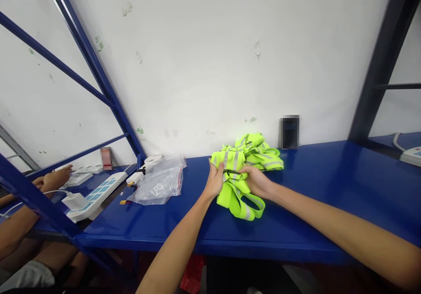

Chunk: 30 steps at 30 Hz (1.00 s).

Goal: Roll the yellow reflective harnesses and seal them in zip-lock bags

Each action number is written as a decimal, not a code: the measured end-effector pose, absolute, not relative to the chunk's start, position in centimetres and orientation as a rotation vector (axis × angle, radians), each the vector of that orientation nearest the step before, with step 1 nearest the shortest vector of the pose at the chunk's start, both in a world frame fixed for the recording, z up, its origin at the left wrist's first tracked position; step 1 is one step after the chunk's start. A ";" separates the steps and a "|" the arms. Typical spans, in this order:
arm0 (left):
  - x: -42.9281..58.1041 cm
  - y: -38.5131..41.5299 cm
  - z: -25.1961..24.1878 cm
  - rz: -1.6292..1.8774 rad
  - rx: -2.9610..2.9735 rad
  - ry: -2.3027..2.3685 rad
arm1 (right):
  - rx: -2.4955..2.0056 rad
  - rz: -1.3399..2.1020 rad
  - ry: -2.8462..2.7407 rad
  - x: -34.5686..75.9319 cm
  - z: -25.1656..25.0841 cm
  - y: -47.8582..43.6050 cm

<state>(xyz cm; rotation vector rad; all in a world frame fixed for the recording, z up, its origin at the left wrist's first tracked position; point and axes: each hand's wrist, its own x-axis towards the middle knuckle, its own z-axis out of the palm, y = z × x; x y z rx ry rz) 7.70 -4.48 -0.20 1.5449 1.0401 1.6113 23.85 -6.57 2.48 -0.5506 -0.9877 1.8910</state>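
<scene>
Fluorescent yellow-green reflective straps point(235, 159) with silver stripes are bunched between my two hands above the blue tabletop. My left hand point(215, 180) grips the bundle at its left edge, thumb on top. From the right, my right hand point(258, 182) is closed on the middle of the same straps. A loose loop point(246, 213) hangs toward the front edge of the table. Behind the hands, a heap of the same material point(263, 153) lies near the wall; I cannot tell whether it is joined to the held part.
Clear zip bags point(159, 186), a small white fan point(154, 159) and wired parts lie left on the blue table point(312, 215). A white power strip point(98, 193) sits beyond the blue frame, near another person's hands point(55, 179). A dark upright object point(290, 132) leans on the wall.
</scene>
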 end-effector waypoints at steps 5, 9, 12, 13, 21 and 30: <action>8.3 -4.4 0.3 1.641 1.169 0.876 | -0.511 1.846 -1.142 24.6 2.5 -5.9; 8.5 -4.3 0.8 1.582 0.925 0.782 | -0.555 1.687 -1.375 24.9 1.7 -5.0; 8.5 -4.2 0.6 1.573 0.962 0.767 | -0.610 1.545 -1.448 25.1 1.2 -4.7; 8.6 -4.2 0.4 1.585 0.999 0.771 | -0.638 1.492 -1.456 25.0 1.1 -4.7; 7.8 -4.0 -0.2 1.689 1.342 0.919 | -0.672 1.309 -1.490 23.9 1.4 -6.3; 7.2 -3.8 0.0 1.527 1.277 0.780 | -0.413 2.006 -1.192 24.7 2.9 -7.5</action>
